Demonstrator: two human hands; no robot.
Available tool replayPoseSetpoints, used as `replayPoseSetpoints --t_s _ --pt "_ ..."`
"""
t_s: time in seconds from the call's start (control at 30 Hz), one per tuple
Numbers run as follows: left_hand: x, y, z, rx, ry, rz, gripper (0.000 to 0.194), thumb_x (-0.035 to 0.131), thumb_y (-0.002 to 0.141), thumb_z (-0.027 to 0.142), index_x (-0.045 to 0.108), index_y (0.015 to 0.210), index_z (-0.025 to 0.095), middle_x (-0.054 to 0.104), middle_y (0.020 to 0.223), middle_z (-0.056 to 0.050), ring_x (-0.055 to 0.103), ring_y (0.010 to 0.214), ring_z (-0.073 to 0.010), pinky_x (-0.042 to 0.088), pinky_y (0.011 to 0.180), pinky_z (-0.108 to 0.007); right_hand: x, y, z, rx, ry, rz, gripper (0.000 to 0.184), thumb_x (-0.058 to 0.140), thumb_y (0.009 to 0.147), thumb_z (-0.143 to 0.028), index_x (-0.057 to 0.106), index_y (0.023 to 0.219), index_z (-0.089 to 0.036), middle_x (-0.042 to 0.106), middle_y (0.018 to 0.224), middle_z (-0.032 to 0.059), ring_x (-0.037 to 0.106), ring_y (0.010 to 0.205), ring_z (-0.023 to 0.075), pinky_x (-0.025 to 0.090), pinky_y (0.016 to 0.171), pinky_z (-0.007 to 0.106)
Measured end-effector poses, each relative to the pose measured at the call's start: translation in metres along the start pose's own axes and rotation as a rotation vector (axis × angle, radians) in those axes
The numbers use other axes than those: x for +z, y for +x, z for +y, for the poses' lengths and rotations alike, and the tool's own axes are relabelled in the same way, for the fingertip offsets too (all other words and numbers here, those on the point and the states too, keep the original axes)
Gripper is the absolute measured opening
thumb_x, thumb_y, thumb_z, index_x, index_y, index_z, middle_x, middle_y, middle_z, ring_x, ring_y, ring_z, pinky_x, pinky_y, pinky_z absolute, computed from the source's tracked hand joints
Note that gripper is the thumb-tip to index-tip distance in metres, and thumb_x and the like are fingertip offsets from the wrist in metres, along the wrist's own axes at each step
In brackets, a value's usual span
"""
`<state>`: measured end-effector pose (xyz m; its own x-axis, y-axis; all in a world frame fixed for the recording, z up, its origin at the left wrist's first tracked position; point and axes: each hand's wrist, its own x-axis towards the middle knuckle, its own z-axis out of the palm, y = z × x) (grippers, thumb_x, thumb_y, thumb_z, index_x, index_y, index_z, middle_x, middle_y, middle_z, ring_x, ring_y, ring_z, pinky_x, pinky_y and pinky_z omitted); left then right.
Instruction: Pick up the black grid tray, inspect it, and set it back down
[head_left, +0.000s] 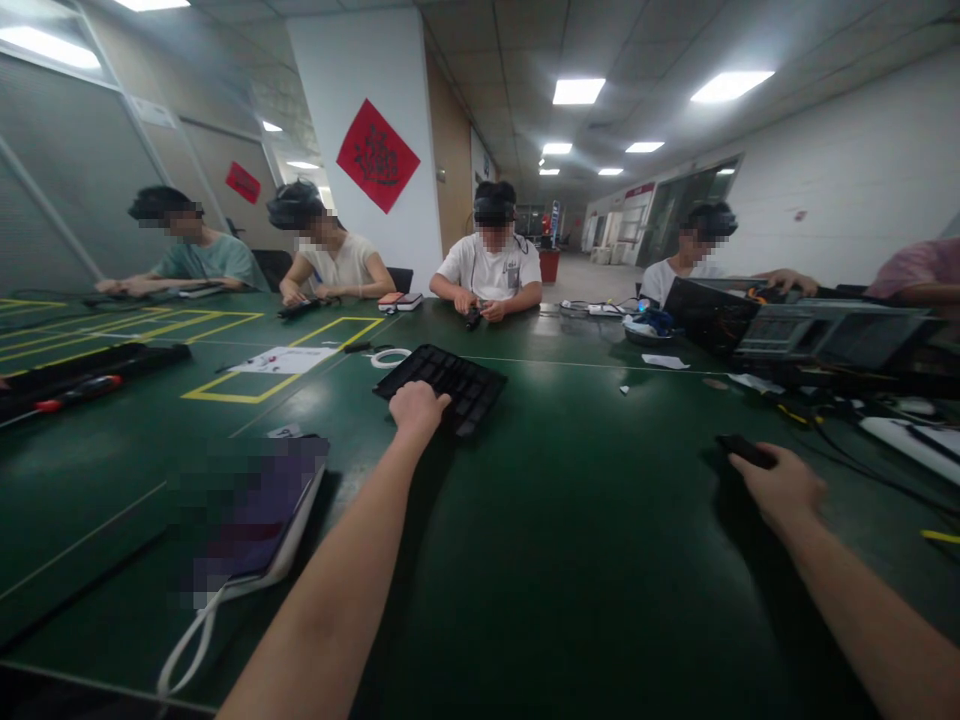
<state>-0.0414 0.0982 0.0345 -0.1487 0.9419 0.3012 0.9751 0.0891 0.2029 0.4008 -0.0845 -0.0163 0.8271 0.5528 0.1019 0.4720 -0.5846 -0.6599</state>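
My left hand (417, 407) reaches forward over the green table (570, 560) and grips the near edge of a black keyboard (442, 382), fingers curled on it. Out to the right, my right hand (780, 487) holds a small flat black object (744, 450) between its fingers, just above the table top. The keyboard lies tilted, its far end toward the people across the table.
A tablet with a white strap (251, 530) lies at my near left. Yellow tape outlines (225, 395) and a white sheet (281, 360) mark the left side. Laptops, cables and gear (810, 340) crowd the right. Several people sit across the table, working.
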Motion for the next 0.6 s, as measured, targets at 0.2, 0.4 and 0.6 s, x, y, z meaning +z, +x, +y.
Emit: replayPoseSetpoints --t_s 0.2,0.4,0.6 --pt "-0.013 -0.057 0.065 0.135 -0.796 -0.2 0.031 0.055 0.082 0.041 0.067 0.09 0.013 0.069 0.089 -0.013 0.064 0.079 -0.0229 0.048 0.065 -0.031 0.056 -0.078 -0.079 -0.28 0.637 -0.313 0.052 0.059 0.072 -0.041 0.053 0.118 -0.017 0.058 0.123 0.0109 0.056 0.111 0.024 0.046 0.095 0.04" --pt "-0.021 -0.124 0.076 0.127 -1.351 -0.449 0.026 0.063 0.073 0.035 0.064 0.086 0.013 0.067 0.078 -0.006 0.061 0.069 -0.0165 0.047 0.059 -0.026 0.058 -0.138 -0.108 -0.521 0.847 -0.681 0.05 0.067 0.072 -0.037 0.055 0.118 -0.023 0.057 0.124 0.0069 0.054 0.112 0.0222 0.044 0.098 0.042" --pt "-0.034 -0.136 0.078 0.135 -1.409 -0.503 0.025 0.065 0.068 0.035 0.063 0.079 0.012 0.063 0.069 -0.002 0.057 0.063 -0.0141 0.045 0.057 -0.024 0.042 -0.135 -0.099 -0.667 0.737 -0.724 0.044 0.066 0.073 -0.032 0.057 0.115 -0.022 0.059 0.117 0.0058 0.055 0.108 0.0213 0.043 0.098 0.043"
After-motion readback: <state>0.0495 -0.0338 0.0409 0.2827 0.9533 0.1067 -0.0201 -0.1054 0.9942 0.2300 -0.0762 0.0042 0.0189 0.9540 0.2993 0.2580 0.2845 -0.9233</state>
